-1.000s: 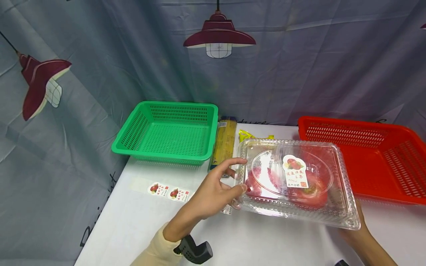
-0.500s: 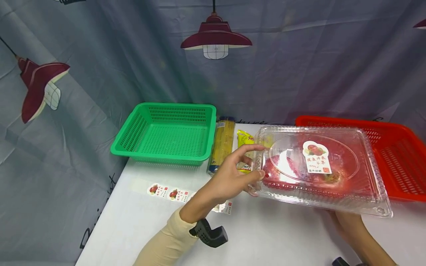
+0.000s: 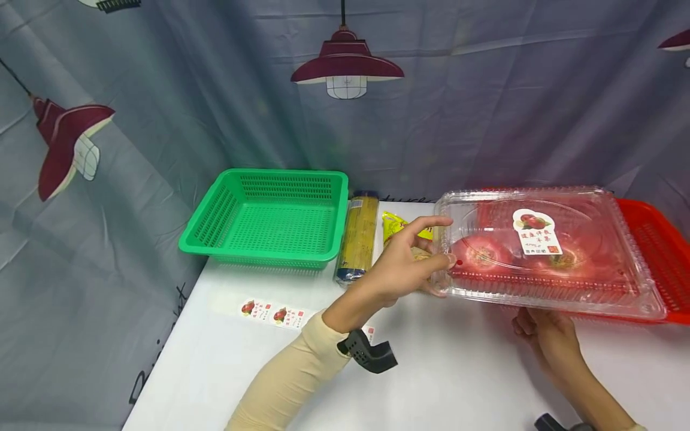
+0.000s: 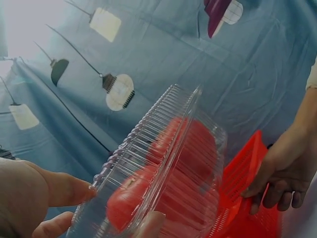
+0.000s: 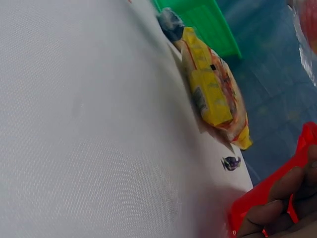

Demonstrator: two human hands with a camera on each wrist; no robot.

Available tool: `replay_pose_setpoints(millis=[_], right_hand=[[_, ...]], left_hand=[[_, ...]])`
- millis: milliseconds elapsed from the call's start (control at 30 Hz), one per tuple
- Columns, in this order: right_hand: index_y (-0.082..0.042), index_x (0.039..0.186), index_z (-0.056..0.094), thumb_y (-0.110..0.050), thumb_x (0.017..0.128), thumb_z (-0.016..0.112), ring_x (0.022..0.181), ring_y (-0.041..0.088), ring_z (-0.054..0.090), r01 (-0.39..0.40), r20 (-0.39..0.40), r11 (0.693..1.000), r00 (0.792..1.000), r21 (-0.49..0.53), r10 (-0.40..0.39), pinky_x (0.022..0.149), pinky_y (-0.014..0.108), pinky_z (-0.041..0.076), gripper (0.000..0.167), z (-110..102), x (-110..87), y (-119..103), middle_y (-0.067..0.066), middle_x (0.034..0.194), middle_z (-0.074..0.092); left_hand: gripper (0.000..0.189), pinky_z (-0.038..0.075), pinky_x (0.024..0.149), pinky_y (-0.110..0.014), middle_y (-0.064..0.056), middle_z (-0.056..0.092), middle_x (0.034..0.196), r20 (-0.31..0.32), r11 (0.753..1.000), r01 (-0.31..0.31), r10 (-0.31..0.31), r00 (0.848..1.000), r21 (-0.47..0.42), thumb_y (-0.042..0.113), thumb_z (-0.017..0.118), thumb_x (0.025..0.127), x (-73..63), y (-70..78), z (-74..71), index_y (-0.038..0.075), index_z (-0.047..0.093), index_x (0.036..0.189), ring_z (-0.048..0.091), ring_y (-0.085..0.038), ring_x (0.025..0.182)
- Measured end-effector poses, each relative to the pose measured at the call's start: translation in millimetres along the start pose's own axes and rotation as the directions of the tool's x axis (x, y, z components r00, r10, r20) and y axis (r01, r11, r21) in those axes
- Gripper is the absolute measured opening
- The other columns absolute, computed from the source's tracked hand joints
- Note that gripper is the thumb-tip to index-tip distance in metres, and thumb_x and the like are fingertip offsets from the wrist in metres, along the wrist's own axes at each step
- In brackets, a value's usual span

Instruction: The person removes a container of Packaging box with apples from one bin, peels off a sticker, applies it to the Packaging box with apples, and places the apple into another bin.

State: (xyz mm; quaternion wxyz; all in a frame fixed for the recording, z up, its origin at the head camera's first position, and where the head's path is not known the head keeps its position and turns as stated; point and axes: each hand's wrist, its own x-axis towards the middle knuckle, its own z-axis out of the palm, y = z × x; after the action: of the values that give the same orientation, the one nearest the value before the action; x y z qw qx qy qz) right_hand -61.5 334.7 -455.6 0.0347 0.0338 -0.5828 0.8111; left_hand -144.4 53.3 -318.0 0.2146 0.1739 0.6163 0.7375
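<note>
My left hand point(image 3: 406, 263) pinches the left end of a clear plastic clamshell box point(image 3: 593, 233), thumb on the near side. Inside lie red apples point(image 3: 482, 254), and a white fruit label point(image 3: 536, 231) is on the lid. The box is lifted above the red basket point(image 3: 654, 257) and hides much of it in the head view. Below the box, my right hand point(image 3: 555, 338) grips the basket's near rim; the left wrist view shows its thumb and curled fingers point(image 4: 271, 194) around that rim. In the right wrist view, its fingers lie against the red plastic.
A green basket point(image 3: 280, 233) stands at the back left. Beside it lie a pack of noodles point(image 3: 358, 236) and a yellow food packet point(image 3: 393, 224). A strip of fruit labels point(image 3: 287, 316) lies flat on the white table point(image 3: 259, 371), partly behind my left forearm.
My left hand has carried the box to the right and away from me, over the red basket. The right hand has gone from beneath the box to the basket's near rim.
</note>
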Motion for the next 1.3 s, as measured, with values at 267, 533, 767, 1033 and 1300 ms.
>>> replay_pose_setpoints(millis=[267, 533, 767, 1033, 1300], right_hand=[[0.001, 0.076, 0.051, -0.019, 0.107, 0.042, 0.064, 0.018, 0.046, -0.08, -0.064, 0.989, 0.995, -0.121, 0.072, 0.059, 0.03, 0.038, 0.038, 0, 1.4, -1, 0.008, 0.065, 0.038], [-0.002, 0.086, 0.064, -0.024, 0.106, 0.045, 0.064, 0.016, 0.049, -0.11, -0.107, 0.981, 0.99, -0.162, 0.093, 0.06, 0.025, 0.045, 0.035, 2, 1.2, -2, 0.005, 0.064, 0.044], [-0.003, 0.087, 0.067, -0.023, 0.106, 0.045, 0.063, 0.015, 0.05, -0.097, -0.109, 0.983, 0.991, -0.158, 0.08, 0.06, 0.023, 0.046, 0.036, 3, 1.9, -2, 0.004, 0.063, 0.045], [-0.003, 0.09, 0.068, -0.022, 0.106, 0.044, 0.063, 0.016, 0.048, -0.084, -0.088, 0.986, 0.994, -0.147, 0.071, 0.06, 0.025, 0.043, 0.034, 2, 1.3, -2, 0.006, 0.062, 0.044], [-0.006, 0.096, 0.071, -0.02, 0.107, 0.043, 0.062, 0.016, 0.048, -0.07, -0.074, 0.991, 0.995, -0.113, 0.062, 0.059, 0.024, 0.043, 0.033, -1, 1.9, 0, 0.006, 0.062, 0.044]], left_hand=[[0.051, 0.055, 0.049, -0.039, -0.011, 0.05, 0.09, -0.014, 0.997, -0.043, 0.044, 0.999, 0.07, 0.004, 0.069, 0.09, 24.8, -4.8, 15.9, 0.026, 0.056, 0.133, 0.052, -0.019, 0.05], [0.051, 0.054, 0.047, -0.036, -0.008, 0.052, 0.086, -0.049, 0.995, -0.013, 0.018, 0.999, 0.096, 0.002, 0.071, 0.088, 47.0, -4.1, 41.7, 0.03, 0.058, 0.128, 0.054, -0.019, 0.048], [0.052, 0.05, 0.044, -0.03, -0.006, 0.052, 0.075, -0.086, 0.988, -0.014, 0.028, 0.996, 0.156, 0.001, 0.072, 0.086, 60.9, -8.4, 60.9, 0.03, 0.058, 0.127, 0.052, -0.017, 0.046], [0.05, 0.053, 0.046, -0.032, -0.006, 0.053, 0.062, -0.081, 0.987, 0.046, -0.034, 0.996, 0.153, 0.005, 0.071, 0.088, 75.8, -20.5, 79.2, 0.032, 0.057, 0.128, 0.059, -0.021, 0.045], [0.051, 0.054, 0.046, -0.036, -0.005, 0.048, 0.057, -0.099, 0.988, 0.096, -0.084, 0.992, 0.118, 0.0, 0.069, 0.088, 90.9, -28.7, 99.8, 0.03, 0.058, 0.127, 0.058, -0.024, 0.041]])
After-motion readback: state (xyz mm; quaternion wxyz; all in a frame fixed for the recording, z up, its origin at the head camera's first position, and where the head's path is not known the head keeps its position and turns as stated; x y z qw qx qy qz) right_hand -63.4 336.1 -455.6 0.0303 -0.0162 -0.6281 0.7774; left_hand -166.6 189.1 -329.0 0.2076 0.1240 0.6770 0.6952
